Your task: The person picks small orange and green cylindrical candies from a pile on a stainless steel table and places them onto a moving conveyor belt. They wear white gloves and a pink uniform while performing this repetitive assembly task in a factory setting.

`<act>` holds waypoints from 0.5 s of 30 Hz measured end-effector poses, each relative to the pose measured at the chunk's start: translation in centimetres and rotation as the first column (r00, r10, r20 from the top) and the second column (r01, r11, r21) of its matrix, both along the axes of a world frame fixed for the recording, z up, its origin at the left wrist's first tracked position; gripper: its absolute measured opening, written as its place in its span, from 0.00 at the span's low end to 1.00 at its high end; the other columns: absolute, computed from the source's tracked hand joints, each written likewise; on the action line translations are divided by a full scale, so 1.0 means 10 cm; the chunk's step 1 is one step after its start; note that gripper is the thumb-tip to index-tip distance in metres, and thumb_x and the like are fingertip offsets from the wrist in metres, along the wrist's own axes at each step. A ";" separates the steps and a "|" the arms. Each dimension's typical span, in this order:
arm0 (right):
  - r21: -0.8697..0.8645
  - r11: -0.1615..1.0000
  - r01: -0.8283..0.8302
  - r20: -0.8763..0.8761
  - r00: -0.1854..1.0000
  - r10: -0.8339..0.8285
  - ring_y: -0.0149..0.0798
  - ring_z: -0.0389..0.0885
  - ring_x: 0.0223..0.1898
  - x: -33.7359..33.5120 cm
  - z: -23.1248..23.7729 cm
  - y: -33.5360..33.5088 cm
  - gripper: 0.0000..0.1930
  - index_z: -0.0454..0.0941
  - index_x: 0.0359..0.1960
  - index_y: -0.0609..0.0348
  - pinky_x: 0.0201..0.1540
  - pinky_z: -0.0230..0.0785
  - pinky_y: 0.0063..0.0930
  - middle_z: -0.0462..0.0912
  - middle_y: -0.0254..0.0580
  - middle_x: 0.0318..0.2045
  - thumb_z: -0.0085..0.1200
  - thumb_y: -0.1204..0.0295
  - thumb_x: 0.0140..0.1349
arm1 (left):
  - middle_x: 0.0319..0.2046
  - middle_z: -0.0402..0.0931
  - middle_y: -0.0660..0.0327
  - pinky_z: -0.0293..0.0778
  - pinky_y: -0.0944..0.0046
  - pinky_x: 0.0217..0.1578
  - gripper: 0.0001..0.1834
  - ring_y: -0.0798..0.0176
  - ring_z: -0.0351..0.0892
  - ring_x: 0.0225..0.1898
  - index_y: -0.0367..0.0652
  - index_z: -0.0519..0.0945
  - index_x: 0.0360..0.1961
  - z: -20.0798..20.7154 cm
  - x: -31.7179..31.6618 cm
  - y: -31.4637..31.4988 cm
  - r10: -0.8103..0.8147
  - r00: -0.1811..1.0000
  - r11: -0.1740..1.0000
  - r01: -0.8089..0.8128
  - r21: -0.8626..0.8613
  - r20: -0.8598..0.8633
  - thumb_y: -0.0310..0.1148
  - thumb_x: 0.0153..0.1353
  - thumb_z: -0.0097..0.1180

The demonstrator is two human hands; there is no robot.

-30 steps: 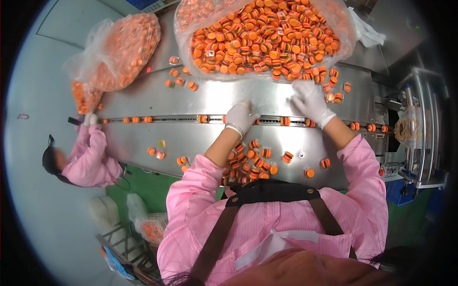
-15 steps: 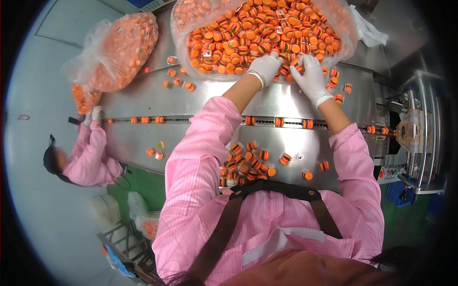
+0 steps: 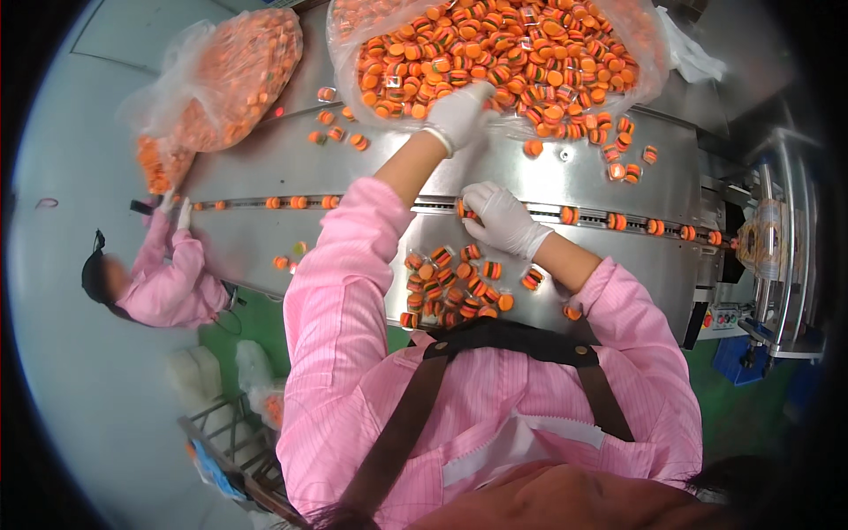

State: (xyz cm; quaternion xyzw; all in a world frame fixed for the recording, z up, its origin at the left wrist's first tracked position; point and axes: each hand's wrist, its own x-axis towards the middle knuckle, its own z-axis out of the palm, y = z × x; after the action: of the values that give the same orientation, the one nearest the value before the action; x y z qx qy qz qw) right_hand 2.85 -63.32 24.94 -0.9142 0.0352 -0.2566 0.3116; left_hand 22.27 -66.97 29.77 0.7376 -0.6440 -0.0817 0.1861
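My right hand [image 3: 503, 219], in a white glove, is at the narrow conveyor track [image 3: 433, 205], its fingers pinched on a burger-shaped candy [image 3: 465, 209] in orange, green and dark layers. My left hand [image 3: 461, 117], also gloved, is curled at the front edge of a large clear plastic bag [image 3: 658, 66]. Its fingers look closed, with a bit of orange by the tips; what they hold is not clear. The open bag is heaped with the same candies [image 3: 495, 53]. More candies [image 3: 617, 221] sit spaced along the track to the right.
Loose candies [image 3: 455, 287] lie on the near metal tabletop, others [image 3: 618, 150] right of the bag. At the left, a co-worker [image 3: 163, 278] in pink reaches to the track beside another full bag [image 3: 238, 84]. A machine with metal bars [image 3: 782, 247] stands at the track's right end.
My right hand has come from the bag's edge down to the track, onto a candy. My left hand has shifted left along the bag. More candies stand on the right of the track.
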 end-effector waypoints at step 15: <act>-0.185 0.983 0.000 -0.164 0.986 -0.031 0.47 0.73 0.47 -0.13 -0.19 -0.04 0.11 0.77 0.37 0.57 0.52 0.66 0.40 0.76 0.45 0.42 0.55 0.70 0.51 | 0.32 0.77 0.59 0.75 0.65 0.31 0.07 0.66 0.76 0.26 0.41 0.76 0.37 -0.41 0.07 1.70 0.331 0.819 0.921 -0.170 0.352 -0.469 0.31 0.61 0.58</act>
State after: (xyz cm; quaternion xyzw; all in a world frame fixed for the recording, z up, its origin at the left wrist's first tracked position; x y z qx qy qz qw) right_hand 1.53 -63.75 23.04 -0.9570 0.0442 -0.1840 0.2198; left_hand 23.00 -49.93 25.63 0.7859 -0.4461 -0.3472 0.2505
